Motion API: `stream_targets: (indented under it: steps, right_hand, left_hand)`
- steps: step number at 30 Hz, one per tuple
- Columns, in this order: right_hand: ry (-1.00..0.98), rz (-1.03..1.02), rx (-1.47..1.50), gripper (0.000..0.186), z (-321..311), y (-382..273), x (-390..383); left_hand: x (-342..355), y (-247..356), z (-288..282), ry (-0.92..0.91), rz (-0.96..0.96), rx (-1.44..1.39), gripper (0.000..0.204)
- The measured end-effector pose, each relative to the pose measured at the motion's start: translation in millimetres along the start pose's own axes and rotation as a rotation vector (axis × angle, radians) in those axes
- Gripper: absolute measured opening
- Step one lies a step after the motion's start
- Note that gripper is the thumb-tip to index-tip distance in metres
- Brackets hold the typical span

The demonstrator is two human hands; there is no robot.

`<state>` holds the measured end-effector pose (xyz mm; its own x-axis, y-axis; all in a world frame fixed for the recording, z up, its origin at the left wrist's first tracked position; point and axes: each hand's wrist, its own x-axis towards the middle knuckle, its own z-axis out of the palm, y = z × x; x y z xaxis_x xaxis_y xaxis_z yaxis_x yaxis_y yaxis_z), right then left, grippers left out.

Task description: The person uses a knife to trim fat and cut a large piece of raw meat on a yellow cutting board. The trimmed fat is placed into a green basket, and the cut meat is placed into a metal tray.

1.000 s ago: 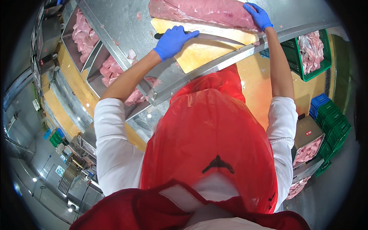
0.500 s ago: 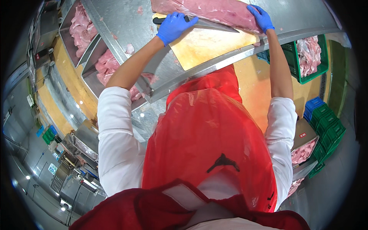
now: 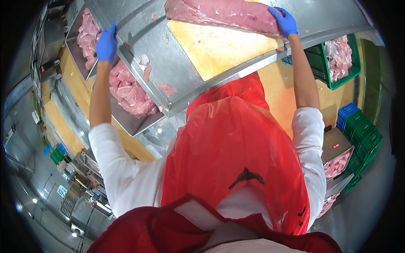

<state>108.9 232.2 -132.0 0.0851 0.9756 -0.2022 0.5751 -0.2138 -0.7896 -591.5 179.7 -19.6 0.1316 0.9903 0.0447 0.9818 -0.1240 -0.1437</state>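
A long slab of pale pink meat, looking like a pork loin [image 3: 223, 14], lies across the far part of a yellowed cutting board [image 3: 219, 48]. At its right end my right hand [image 3: 285, 22], in a blue glove, is closed on the meat with the fingers over its top. My left hand [image 3: 106, 45], also blue-gloved, is out past the table's left edge, near a metal tray of meat pieces [image 3: 87, 38]. One digit points away from me; the other fingers are mostly hidden behind the hand. No knife shows on the board.
The steel table [image 3: 168, 63] has a raised rim and a few meat scraps [image 3: 168, 89]. Below its left edge sits another metal tray [image 3: 133, 130] of meat pieces. To the right are a green crate [image 3: 356, 69] of meat and stacked green crates [image 3: 365, 139].
My left hand has left the knife's place on the board and swung left past the table edge. The knife no longer shows there. My right hand stays on the loin.
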Motion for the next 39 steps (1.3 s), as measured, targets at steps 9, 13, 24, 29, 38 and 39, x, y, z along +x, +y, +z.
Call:
stream_targets:
  steps: [9,13,24,29,38,39]
  right_hand:
    - [0.062,0.035,-0.080,0.074,-0.6,0.3,-5.0]
    - [0.059,0.016,-0.069,0.074,-0.7,-1.9,-6.3]
    - [0.062,0.033,-0.011,0.072,2.6,4.5,-3.8]
    - [0.065,0.045,0.031,0.072,-1.9,8.1,-6.4]
    - [0.585,-0.411,-0.386,0.046,11.4,-62.1,-50.3]
    - [0.398,-0.451,-0.147,0.039,29.0,-72.1,-64.2]
  left_hand:
    - [-58.6,265.9,-33.4,-0.429,0.360,-0.663,0.041]
    - [-44.4,306.2,-20.4,-0.398,0.498,-0.596,0.032]
    - [6.3,300.4,23.4,-0.092,0.682,-0.569,0.037]
    - [23.2,240.0,8.5,-0.171,0.640,-0.482,0.036]
    - [-4.4,54.6,-12.6,-0.133,0.231,-0.481,0.033]
    - [-15.6,51.3,-23.7,-0.157,0.107,-0.512,0.033]
